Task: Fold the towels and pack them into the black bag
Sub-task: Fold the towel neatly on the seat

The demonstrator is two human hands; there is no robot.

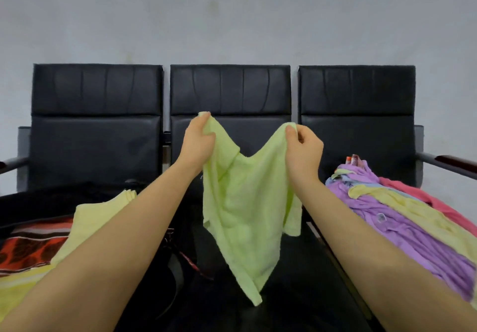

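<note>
Up in front of the middle chair (230,91): green towel (245,210) hanging, pinched at its top corners by left hand (198,143) and right hand (304,148), held apart. Looks light, floppy, not slippery. Probably best gripped right at corners.

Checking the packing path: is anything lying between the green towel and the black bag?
Nothing visible. Both hands pinch the green towel in mid-air; the black bag lies lower left, holding yellow towels.

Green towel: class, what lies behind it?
Behind the green towel, held up by both hands, the middle black chair shows above. The seat directly behind the towel is covered.
</note>
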